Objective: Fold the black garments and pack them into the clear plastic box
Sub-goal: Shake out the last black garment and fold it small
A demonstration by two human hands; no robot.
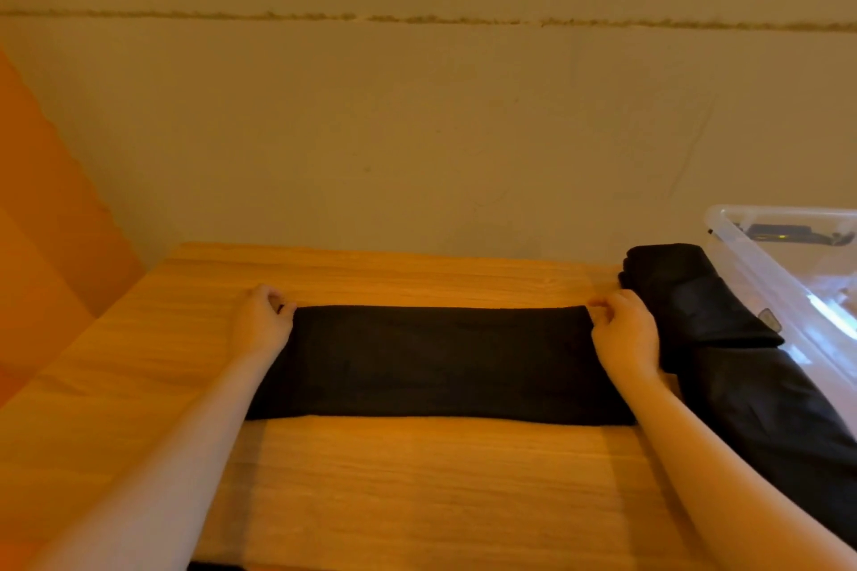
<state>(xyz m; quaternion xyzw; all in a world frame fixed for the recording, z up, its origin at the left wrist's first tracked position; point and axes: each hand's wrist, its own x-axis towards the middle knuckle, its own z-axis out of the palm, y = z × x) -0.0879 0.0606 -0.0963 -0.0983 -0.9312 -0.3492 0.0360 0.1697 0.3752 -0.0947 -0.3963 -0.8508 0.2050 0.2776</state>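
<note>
Bare wooden table point(417, 478) is left open in front of the folded black garment point(436, 362) and behind it, up to the wall point(417, 130). Left side is open to the table edge. Right side is blocked by a pile of black garments point(723, 338), pressed against the clear plastic box point(788, 274) at the table's right end.

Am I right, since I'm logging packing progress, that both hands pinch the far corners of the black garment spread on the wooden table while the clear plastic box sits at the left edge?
Not quite: the clear plastic box sits at the right edge, as the head view shows. The rest holds: the left hand and right hand pinch the far corners of the black garment on the wooden table.
</note>
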